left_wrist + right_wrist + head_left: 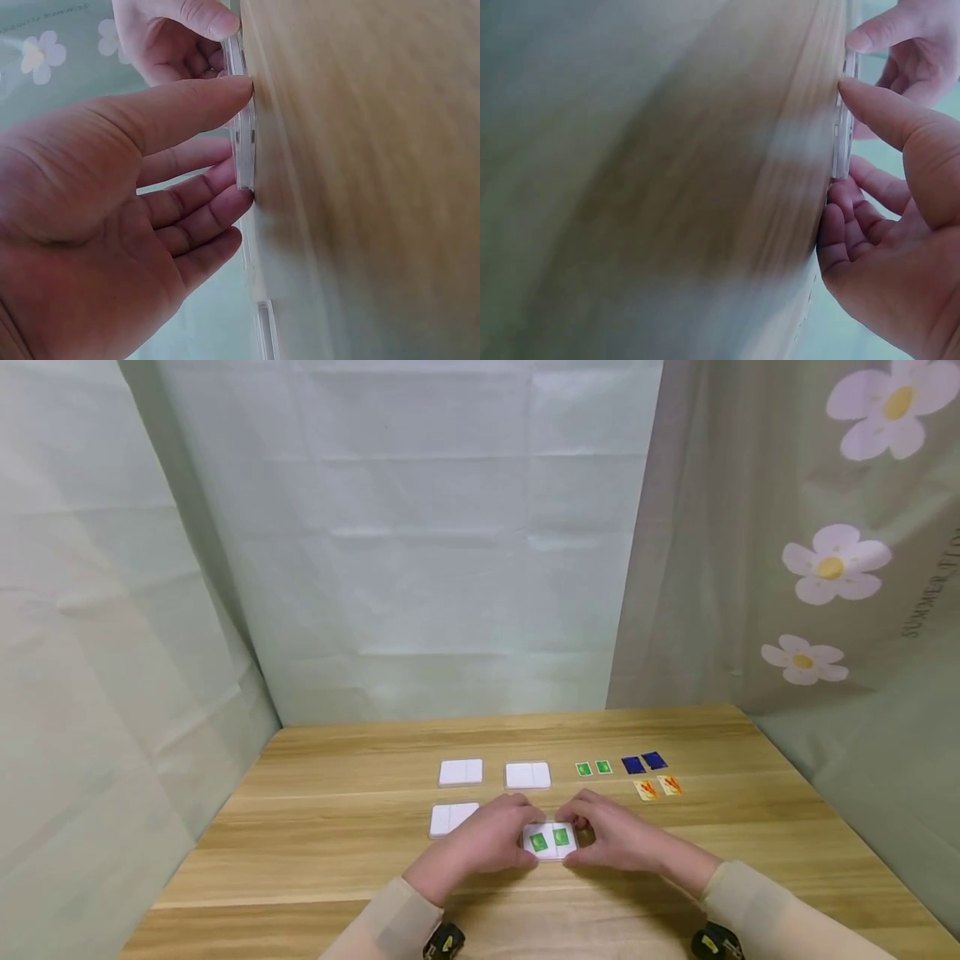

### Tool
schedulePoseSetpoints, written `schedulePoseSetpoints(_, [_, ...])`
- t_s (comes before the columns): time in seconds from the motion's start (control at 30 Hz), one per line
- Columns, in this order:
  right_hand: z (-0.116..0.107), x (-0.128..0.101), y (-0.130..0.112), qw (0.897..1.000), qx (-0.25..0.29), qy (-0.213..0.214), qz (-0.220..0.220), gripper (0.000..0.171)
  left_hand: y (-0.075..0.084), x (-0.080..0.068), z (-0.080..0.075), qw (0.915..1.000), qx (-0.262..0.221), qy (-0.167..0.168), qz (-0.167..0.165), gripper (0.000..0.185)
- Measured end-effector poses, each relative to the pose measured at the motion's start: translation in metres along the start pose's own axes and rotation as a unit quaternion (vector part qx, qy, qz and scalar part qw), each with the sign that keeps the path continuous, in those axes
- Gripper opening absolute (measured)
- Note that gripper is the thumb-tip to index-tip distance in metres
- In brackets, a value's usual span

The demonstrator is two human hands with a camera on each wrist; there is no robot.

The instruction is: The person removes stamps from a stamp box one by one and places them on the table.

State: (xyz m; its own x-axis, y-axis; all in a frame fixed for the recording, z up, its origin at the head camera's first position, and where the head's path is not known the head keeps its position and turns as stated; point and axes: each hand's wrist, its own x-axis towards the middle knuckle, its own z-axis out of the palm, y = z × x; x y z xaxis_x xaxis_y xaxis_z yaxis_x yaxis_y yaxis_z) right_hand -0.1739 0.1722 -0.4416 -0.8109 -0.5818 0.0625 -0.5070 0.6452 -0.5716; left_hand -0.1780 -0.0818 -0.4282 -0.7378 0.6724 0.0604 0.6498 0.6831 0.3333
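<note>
A flat clear plastic case (550,852) with a white face lies in front of me, two small green pictures showing in it. My left hand (497,833) holds its left end between thumb and fingers. At the right end, my right hand (617,833) grips it the same way. Seen edge-on in the left wrist view, the case (244,142) is thin and two-layered, close against the tabletop. The right wrist view shows the near edge of the case (842,142) with the right thumb on it.
Three similar white cases lie on the wooden table (337,827): one back left (461,772), one back middle (527,775), one beside my left hand (452,818). Back right are green cards (584,769), dark blue cards (633,765) and orange-yellow cards (647,790). Curtains (450,568) surround the table.
</note>
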Motion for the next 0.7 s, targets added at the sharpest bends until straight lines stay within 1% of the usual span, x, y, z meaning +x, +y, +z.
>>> schedulePoseSetpoints(0.17, [-0.0016, -0.0018, -0.0011, 1.000, 0.016, -0.009, -0.001, 0.056, -0.0006, 0.0006, -0.0005, 1.0000, 0.003, -0.004, 0.008, 0.049])
schedulePoseSetpoints(0.43, [-0.0014, -0.0017, -0.0005, 1.000, 0.015, -0.014, 0.010, 0.055, 0.0006, -0.0001, -0.0024, 0.9999, -0.007, -0.007, -0.004, 0.048])
schedulePoseSetpoints(0.7, [-0.0002, -0.0016, -0.0009, 1.000, 0.021, -0.015, 0.010, 0.053, 0.0010, 0.0000, -0.0039, 0.9998, -0.014, -0.010, -0.004, 0.043])
